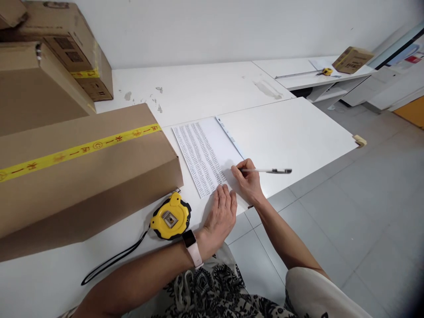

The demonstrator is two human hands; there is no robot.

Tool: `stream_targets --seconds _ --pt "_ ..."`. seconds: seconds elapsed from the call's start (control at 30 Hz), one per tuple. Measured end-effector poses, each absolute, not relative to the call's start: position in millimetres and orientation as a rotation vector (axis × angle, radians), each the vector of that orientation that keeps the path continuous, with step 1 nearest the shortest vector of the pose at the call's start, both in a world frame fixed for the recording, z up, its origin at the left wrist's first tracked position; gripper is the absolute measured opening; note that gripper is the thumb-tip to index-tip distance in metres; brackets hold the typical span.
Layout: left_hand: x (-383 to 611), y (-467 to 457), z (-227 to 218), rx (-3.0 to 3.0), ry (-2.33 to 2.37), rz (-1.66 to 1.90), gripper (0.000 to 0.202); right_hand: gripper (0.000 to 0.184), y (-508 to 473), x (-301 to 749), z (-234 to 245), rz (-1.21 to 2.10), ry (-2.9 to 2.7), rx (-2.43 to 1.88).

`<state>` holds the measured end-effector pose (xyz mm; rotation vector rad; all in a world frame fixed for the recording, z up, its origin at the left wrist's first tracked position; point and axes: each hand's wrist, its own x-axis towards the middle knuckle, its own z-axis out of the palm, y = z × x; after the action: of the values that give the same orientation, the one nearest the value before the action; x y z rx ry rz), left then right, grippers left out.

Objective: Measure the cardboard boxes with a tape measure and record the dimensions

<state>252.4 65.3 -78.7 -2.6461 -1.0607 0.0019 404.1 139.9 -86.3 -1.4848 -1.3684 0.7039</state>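
A pen (274, 171) is pinched in my right hand (249, 180), its tip end hidden by my fingers near the paper. Under both hands lies a white sheet of paper (208, 141), with columns of small handwriting or print over its left part. My left hand (222, 210) rests flat on the sheet's lower edge, fingers stretched out and close together, holding nothing. A yellow and black tape measure (171, 217) with a black wrist strap lies just left of my left wrist, which wears a watch (190, 240).
A large cardboard box (89, 163) with yellow tape stands left of the paper. More boxes (66, 48) are stacked behind it. On the far table sit another tape measure (327, 71) and a small box (353, 59). The white table's (298, 132) right edge drops to a tiled floor.
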Motion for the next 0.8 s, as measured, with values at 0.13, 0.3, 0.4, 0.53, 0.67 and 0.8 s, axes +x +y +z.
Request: stream_targets --seconds 0.13,0.3,0.4,0.53,0.67,0.8 --pt "249.4 64.1 -76.4 -2.68 -1.094 -0.04 0.058 0.014 144.3 405.6 -91.4 0.531 -1.528 -1.425" --pt "233.3 39.8 -58.2 -2.78 -1.097 -0.308 0.06 0.035 146.6 403.3 -99.3 0.275 -1.923 -1.405" --pt "206.4 22.2 -47.4 -2.773 -1.097 -0.644 0.054 0.042 147.6 398.6 -103.1 0.151 -2.045 -1.449" --pt "153.2 16.4 -48.1 -2.501 -1.378 -0.961 0.043 0.054 151.5 395.1 -105.8 0.045 -2.077 -1.478" --pt "115.1 26.3 -67.8 -2.331 -1.761 -0.857 0.065 0.051 153.5 392.5 -102.0 0.029 -2.012 -1.512" --pt "108.3 34.7 -81.8 -2.365 -1.956 -0.979 0.074 0.034 133.8 366.9 -84.3 0.149 -1.807 -1.428"
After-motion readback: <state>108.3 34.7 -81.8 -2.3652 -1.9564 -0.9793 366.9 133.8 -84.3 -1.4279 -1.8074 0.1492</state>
